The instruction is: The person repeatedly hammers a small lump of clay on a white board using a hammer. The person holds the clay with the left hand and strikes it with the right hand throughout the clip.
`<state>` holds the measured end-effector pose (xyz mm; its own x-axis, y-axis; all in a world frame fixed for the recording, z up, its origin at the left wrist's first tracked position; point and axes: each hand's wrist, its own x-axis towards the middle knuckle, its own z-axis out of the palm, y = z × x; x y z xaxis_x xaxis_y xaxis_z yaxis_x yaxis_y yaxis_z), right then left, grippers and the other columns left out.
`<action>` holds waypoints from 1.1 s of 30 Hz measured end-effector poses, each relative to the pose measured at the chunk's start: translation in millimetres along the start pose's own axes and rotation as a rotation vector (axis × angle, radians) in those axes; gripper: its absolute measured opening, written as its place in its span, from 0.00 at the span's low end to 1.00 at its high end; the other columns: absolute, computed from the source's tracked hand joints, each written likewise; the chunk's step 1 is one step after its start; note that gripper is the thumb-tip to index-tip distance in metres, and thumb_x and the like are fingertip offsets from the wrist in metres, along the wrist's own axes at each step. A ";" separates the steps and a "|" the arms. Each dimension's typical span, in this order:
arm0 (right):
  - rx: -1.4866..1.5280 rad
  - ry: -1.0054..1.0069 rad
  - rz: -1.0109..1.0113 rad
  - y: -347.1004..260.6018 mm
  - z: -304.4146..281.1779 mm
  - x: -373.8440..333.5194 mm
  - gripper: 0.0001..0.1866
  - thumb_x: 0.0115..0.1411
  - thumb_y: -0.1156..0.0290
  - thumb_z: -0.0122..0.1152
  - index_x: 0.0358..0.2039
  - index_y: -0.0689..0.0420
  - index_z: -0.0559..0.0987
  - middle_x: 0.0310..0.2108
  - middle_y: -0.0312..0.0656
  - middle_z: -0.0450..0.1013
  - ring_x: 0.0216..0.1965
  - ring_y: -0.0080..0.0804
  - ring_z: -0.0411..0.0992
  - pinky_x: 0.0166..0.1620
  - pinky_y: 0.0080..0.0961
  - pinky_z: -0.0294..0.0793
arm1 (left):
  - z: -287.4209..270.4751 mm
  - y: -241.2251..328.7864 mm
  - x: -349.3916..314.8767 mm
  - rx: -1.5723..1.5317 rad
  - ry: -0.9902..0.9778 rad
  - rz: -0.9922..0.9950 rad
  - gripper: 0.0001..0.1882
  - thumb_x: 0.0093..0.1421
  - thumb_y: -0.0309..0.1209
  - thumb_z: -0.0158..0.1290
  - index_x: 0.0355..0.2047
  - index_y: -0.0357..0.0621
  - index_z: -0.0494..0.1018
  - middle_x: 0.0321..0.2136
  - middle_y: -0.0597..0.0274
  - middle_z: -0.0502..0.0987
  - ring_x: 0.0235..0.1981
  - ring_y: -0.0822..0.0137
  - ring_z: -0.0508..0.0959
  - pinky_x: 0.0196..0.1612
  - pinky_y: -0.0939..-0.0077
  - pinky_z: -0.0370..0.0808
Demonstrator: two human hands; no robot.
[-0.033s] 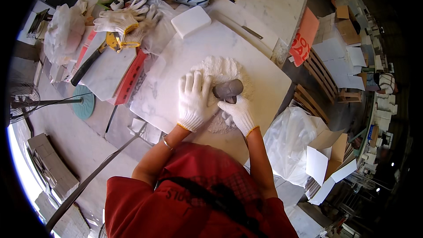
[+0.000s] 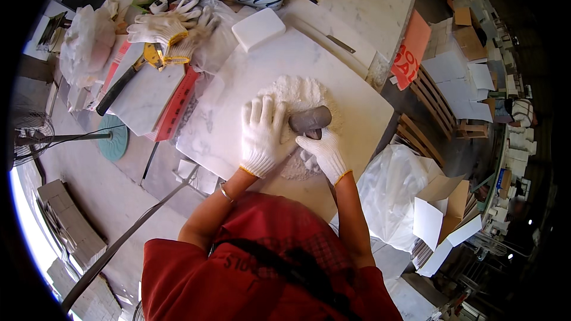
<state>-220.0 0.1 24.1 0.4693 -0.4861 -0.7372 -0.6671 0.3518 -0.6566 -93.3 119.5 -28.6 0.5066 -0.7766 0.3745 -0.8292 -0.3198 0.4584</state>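
Observation:
Both my hands wear white knitted gloves with yellow edging. My left hand [image 2: 260,134] lies with its fingers stretched out over the left side of a heap of white powder and crumbs [image 2: 295,89]. Wrapped round the mostly hidden handle of a mallet, my right hand [image 2: 325,153] is closed. The dark grey-brown mallet head [image 2: 310,119] is over the powder, just right of my left fingers. Whatever lies under my left palm is hidden. Beneath everything is a pale marble slab [image 2: 357,95], with small white lumps [image 2: 309,163] between my wrists.
A white block [image 2: 258,28] sits at the slab's far edge. To the left are spare gloves [image 2: 160,27], a black-handled saw [image 2: 119,89] and a red-edged board [image 2: 178,101]. A thin metal blade [image 2: 341,44] lies far right. Open cardboard boxes [image 2: 446,214] stand at the right.
The mallet head has shifted slightly to the right and tilted a little, together with my right hand. My left hand stays nearly in place.

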 end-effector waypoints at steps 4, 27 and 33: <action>0.085 0.025 -0.092 -17.9 -9.9 -36.4 0.14 0.62 0.68 0.73 0.44 0.57 0.79 0.28 0.37 0.78 0.22 0.22 0.75 0.21 0.21 0.68 | 6.5 -1.8 -4.4 -0.029 0.008 -0.009 0.40 0.46 0.51 0.67 0.54 0.37 0.73 0.53 0.41 0.70 0.55 0.40 0.69 0.59 0.43 0.66; -0.111 0.166 -0.268 18.1 8.4 -22.4 0.13 0.63 0.68 0.72 0.42 0.62 0.80 0.26 0.38 0.77 0.21 0.23 0.73 0.24 0.20 0.70 | 11.0 -4.7 -2.8 0.025 -0.010 0.018 0.42 0.45 0.52 0.68 0.55 0.37 0.72 0.54 0.42 0.70 0.57 0.40 0.69 0.61 0.43 0.64; 0.107 -0.010 -0.017 25.3 -0.9 11.3 0.19 0.62 0.65 0.73 0.47 0.55 0.73 0.23 0.40 0.73 0.15 0.24 0.67 0.16 0.25 0.63 | -1.0 -1.4 -2.5 -0.015 -0.008 0.014 0.43 0.43 0.50 0.69 0.55 0.37 0.72 0.54 0.42 0.70 0.57 0.40 0.68 0.61 0.43 0.65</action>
<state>-232.0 2.8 -0.7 0.4864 -0.4848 -0.7269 -0.5938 0.4269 -0.6820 -93.2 122.5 -29.4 0.4927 -0.7852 0.3751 -0.8328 -0.3006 0.4648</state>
